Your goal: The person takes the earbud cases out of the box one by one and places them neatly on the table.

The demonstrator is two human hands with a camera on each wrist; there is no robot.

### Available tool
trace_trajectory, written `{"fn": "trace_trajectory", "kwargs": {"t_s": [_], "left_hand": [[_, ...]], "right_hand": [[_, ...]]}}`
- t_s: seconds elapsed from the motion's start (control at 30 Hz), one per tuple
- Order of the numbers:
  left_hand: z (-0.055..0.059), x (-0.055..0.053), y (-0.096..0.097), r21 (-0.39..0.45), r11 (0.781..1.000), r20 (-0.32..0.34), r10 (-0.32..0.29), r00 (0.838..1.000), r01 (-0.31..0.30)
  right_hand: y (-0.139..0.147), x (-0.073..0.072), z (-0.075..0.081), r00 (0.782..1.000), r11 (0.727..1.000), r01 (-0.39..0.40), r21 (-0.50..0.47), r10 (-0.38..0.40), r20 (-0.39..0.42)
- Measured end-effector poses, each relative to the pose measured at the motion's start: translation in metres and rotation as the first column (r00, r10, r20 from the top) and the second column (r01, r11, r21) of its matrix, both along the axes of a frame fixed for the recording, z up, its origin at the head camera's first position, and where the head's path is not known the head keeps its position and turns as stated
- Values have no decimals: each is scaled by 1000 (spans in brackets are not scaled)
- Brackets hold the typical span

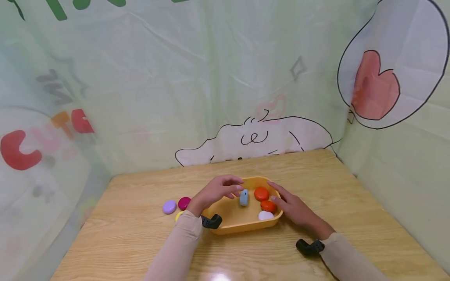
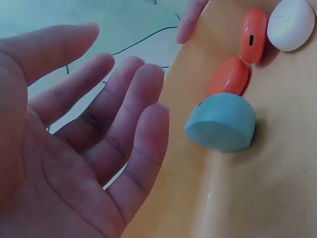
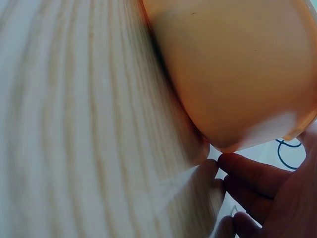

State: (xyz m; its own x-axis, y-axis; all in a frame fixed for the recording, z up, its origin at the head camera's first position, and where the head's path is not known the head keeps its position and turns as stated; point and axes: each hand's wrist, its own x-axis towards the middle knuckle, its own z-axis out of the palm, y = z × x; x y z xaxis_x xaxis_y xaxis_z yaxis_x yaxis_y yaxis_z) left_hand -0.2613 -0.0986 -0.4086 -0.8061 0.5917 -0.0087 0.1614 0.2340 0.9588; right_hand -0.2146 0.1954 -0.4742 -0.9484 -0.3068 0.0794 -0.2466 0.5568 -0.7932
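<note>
My left hand (image 1: 221,188) hovers over the left part of a yellow-orange plastic bin (image 1: 242,228), palm facing in and fingers loosely bent, holding nothing. Close to its fingertips, a light blue rounded piece (image 1: 244,198) with a flat side stands in the bin. My right hand (image 1: 293,207) grips the bin's right side, thumb over the rim and the other fingers along the outer wall. Inside, near that hand, lie an orange-red rounded piece (image 1: 261,194), a second orange-red piece (image 2: 253,37) with a small black slot, and a white rounded piece (image 1: 265,215).
Left of the bin on the wooden table (image 1: 130,218) lie a lilac disc (image 1: 169,207), a magenta disc (image 1: 184,203) and a yellow one (image 1: 178,216), partly behind the left forearm. A printed curtain (image 1: 168,97) hangs behind the table and along its sides.
</note>
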Motion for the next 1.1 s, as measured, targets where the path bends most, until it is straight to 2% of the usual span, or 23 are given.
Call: {"fn": "trace_trajectory", "kwargs": {"t_s": [0.17,0.4,0.6,0.73,0.9,1.1], "left_hand": [[-5,-6,10,-8,999,18,-43,999,43],[-13,-3,22,-51,994,51,-90,995,93],[-6,-5,32,-106,987,8,-124,992,124],[-5,-11,39,-132,981,7,-146,989,146],[-7,-17,48,-151,977,-14,-153,988,149],[-6,-17,58,-184,973,-57,-152,987,139]], "right_hand": [[-3,-1,0,1000,1000,3,3,-3,-8],[-4,1,-1,1000,1000,-2,13,2,6],[-2,-1,0,1000,1000,6,17,-6,-7],[-2,-2,0,1000,1000,-1,12,1,-14],[-2,0,2,1000,1000,-5,4,5,-14],[-2,1,2,1000,1000,-10,-2,10,-6]]}}
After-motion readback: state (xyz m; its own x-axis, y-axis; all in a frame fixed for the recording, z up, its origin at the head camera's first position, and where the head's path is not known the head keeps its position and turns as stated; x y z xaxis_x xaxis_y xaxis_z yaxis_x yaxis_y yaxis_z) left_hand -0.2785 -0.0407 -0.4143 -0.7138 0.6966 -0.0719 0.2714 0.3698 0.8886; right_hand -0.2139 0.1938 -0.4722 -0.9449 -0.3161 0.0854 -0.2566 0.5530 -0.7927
